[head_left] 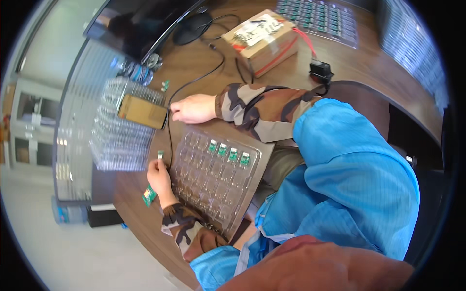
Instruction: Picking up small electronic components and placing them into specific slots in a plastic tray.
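My left hand [160, 178] pinches a small green circuit board [160, 154] at its fingertips, just past the edge of a clear plastic blister tray [196, 167]. My right hand [195, 108] rests on the table above the tray, beside a black cable [169, 133]. Its fingers are curled together, and whatever they may hold is hidden. Several small green boards [233, 154] sit in a row of pockets along one end of the tray; the other pockets look bare. Larger green board pieces [149, 194] lie on the table beside my left wrist.
A tall stack of clear trays [121, 145] carries a brown phone-shaped object [142, 111]. Behind it stand a water bottle [135, 71] and a monitor [141, 24]. A cardboard box [262, 41], a filled tray [318, 22], a black adapter [320, 71] and more stacked trays [412, 48] are farther off.
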A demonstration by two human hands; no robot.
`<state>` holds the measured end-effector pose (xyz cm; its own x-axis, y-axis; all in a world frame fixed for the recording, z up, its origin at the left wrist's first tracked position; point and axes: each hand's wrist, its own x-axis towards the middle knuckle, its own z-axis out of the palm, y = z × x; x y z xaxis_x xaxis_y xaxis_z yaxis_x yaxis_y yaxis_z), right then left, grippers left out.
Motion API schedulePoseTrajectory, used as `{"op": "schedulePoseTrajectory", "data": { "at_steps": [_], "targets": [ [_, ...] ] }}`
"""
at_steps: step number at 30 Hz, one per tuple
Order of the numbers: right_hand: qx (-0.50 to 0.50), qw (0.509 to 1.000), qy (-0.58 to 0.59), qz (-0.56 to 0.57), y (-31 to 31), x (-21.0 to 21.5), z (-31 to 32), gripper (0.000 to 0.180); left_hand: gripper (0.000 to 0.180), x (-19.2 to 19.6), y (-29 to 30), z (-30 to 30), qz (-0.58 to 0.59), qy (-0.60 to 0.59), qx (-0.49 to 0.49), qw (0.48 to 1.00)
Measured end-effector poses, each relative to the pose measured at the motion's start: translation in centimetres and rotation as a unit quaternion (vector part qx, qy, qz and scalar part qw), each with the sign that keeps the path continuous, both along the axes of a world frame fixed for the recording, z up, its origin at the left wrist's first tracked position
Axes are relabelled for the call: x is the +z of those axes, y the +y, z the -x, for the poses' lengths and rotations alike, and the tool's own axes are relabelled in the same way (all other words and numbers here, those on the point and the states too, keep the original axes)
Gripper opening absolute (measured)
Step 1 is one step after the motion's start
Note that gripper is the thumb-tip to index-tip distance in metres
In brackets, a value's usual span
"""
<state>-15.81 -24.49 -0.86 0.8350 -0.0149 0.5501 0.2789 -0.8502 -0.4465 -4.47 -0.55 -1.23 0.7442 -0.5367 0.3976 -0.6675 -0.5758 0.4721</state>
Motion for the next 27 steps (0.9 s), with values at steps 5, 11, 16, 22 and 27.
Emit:
{"op": "schedulePoseTrajectory", "data": {
  "at_steps": [5, 11, 16, 22, 27],
  "targets": [
    [0.116, 0.962, -0.241, -0.054, 2.0, 4.1, 4.6, 0.015, 0.02, 0.3, 0.2, 0.2, 0.034, 0.039, 0.0, 0.999],
    [0.153, 0.973, -0.155, -0.083, 1.6, 6.7, 21.1, 0.012, 0.02, 0.0, -0.9, -0.1, 0.041, 0.087, -0.037, 0.995],
    [-0.162, 0.977, -0.133, -0.031, -8.4, 5.2, 28.7, 0.017, 0.019, -0.1, 0.3, -0.2, 0.043, 0.083, -0.021, 0.995],
    [-0.619, 0.741, -0.245, -0.089, -25.2, 1.2, 38.3, 0.015, 0.018, 0.1, -0.2, -0.2, 0.034, 0.077, -0.027, 0.996],
    [-0.711, 0.688, -0.115, -0.091, -29.0, -1.8, 39.1, 0.021, 0.018, 0.0, 0.2, -0.3, 0.018, 0.045, -0.017, 0.999]
  ]
}}
